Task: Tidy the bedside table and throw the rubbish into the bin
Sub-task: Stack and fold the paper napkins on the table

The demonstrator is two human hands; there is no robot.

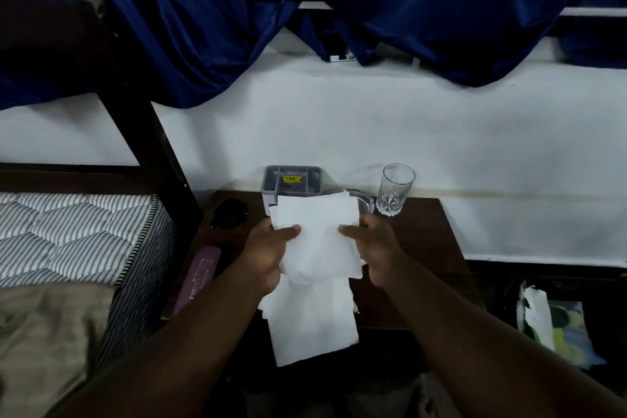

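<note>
Hands over the dark counter (pixel 420 241) — left hand (pixel 268 254) and right hand (pixel 376 248) each with grip closed on white tissue sheets (pixel 315 237), thumbs on top. Grey organiser (pixel 291 180) at twelve o'clock, drinking glass (pixel 395 188) at one — both against the wall.

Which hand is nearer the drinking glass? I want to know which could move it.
Right. The right hand grips the white tissue just below-left of the glass; the left hand is farther left, across the tissue.
</note>
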